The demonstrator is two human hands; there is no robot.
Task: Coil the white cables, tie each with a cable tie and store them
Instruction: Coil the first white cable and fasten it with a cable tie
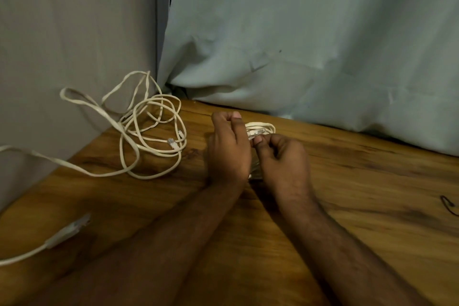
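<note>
White coiled cable [260, 129] mostly hidden behind left hand [229, 149], right hand [283, 156].

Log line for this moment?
left hand: holds coil | right hand: pinches plug | loose cable: uncoiled on table

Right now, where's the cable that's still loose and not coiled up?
The loose white cable sprawls on the left of the wooden table, left of the left hand, against the grey curtain.
</note>
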